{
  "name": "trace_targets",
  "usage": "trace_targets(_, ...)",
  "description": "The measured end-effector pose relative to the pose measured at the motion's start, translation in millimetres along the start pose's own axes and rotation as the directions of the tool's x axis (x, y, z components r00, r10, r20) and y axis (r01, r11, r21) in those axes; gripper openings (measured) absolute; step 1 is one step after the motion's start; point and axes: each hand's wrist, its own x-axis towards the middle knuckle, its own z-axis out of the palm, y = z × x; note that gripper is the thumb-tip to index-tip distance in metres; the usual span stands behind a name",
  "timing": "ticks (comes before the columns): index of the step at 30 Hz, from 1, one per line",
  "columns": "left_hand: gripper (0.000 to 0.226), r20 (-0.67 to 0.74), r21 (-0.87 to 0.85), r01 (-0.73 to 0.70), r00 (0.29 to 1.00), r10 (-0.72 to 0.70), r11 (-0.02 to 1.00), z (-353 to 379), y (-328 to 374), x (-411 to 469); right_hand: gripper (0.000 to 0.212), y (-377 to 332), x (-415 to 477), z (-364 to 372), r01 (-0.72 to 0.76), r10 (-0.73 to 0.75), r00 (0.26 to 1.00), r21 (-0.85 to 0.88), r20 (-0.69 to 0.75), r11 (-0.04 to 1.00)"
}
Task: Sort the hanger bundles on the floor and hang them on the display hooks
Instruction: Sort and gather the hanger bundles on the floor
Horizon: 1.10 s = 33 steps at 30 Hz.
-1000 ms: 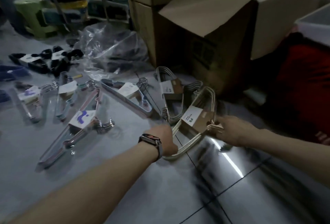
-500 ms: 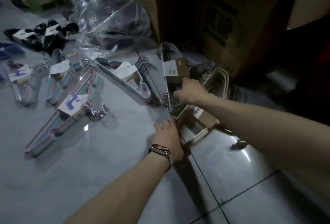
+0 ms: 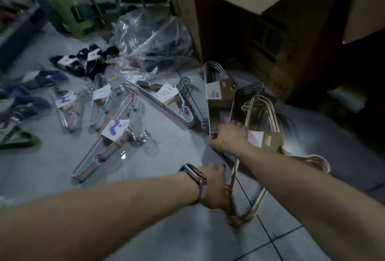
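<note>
pink-blue hanger bundle (image 3: 108,135), green stool (image 3: 68,11)

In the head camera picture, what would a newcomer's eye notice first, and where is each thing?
First, the two bare arms reaching in from the bottom: the left hand, with a wristwatch, grips the near corner of a beige hanger bundle, and the right hand grasps the near end of a grey hanger bundle. To the left, pastel hanger bundles lie spread on the grey tiled floor. A big cardboard box stands behind, at upper right.

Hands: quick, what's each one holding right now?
Left hand: closed on the beige hanger bundle.
Right hand: closed on the grey hanger bundle.
</note>
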Motion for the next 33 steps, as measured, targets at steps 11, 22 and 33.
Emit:
trace_targets(11,0.058,0.094,-0.899,0.214,0.947,-0.309,0.382,-46,-48,-3,0.028,20,-74,-18,0.128,0.013,0.982,0.711,-0.188,0.692)
trace_targets(22,0.053,0.054,-0.976,0.006,0.975,-0.215,-0.218,-68,-68,46,0.021,41,-156,-14,0.328,-0.029,0.907,0.659,-0.421,0.677)
trace_targets(33,0.052,-0.046,-0.967,-0.036,0.998,-0.033,0.252,-61,-8,20,0.031,86,-242,16,0.393,-0.053,0.805,0.464,-0.592,0.794)
